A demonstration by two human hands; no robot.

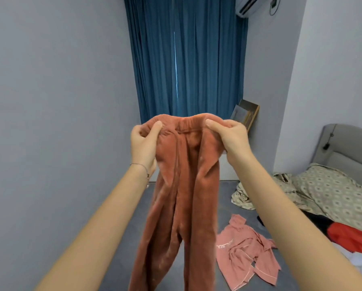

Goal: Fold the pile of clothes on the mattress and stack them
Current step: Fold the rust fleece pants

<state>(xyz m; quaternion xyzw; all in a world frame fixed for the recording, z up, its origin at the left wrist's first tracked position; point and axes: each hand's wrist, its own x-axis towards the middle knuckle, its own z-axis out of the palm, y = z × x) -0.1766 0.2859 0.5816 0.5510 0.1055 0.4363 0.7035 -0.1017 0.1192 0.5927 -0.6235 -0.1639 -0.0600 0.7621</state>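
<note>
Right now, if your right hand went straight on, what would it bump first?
Probably the long blue curtain, beyond the rust-orange fleece trousers the right hand grips; distance unclear.

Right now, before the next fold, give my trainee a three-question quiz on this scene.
1. True or false: the left hand and the right hand both grip the waistband of the rust trousers.
2. Where does the pink top lie? A) spread out below, right of the trousers; B) draped over the left forearm; C) on the headboard.
3. What colour is the curtain?
Key: 1 true; 2 A; 3 blue.
</note>
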